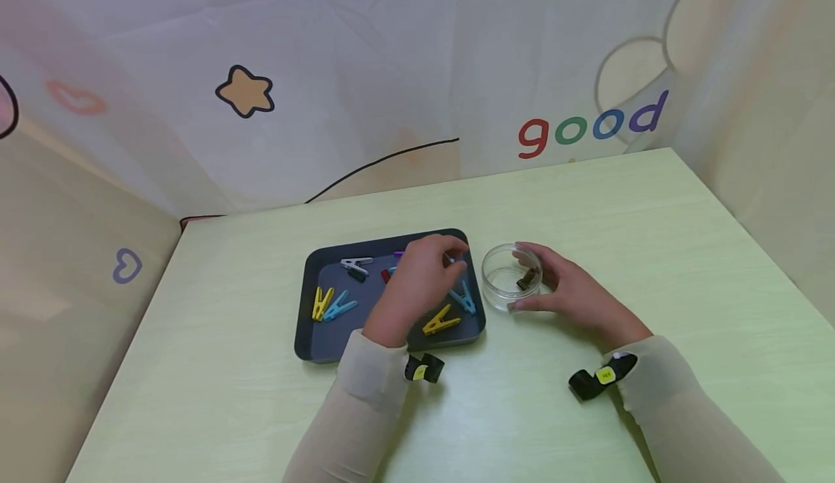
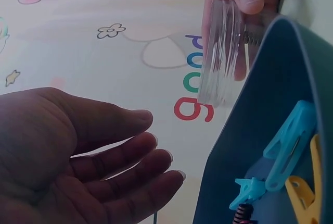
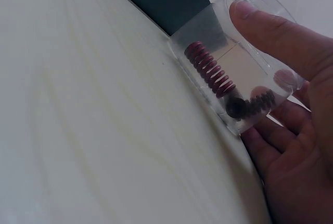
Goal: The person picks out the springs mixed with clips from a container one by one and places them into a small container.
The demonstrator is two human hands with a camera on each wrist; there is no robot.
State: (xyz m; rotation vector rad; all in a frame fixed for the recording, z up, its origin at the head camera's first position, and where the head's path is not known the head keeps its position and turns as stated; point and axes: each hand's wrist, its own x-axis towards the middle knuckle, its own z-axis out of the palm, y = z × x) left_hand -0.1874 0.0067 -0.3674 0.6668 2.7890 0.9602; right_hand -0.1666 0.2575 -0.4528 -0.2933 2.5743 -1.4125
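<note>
My left hand (image 1: 424, 273) hovers over the right half of the dark tray (image 1: 301, 338). In the left wrist view its thumb and fingers are loosely bent, apart, with nothing between them. Beside the tray, my right hand (image 1: 574, 291) grips a clear round jar (image 1: 497, 297), thumb on one side and fingers on the other. The jar's mouth has no lid on it. Through its wall in the right wrist view show a red coil spring (image 3: 208, 70) and dark coil springs (image 3: 260, 102) at the bottom. A coil spring (image 2: 242, 214) lies in the tray near a blue clothespin (image 2: 294, 143).
The tray also holds yellow clothespins (image 1: 441, 320), a white clothespin (image 1: 356, 262), a dark green spring (image 1: 356, 275) and a red piece (image 1: 385, 276) partly behind the left hand. A printed curtain (image 1: 391, 69) hangs behind the pale table (image 1: 215, 367).
</note>
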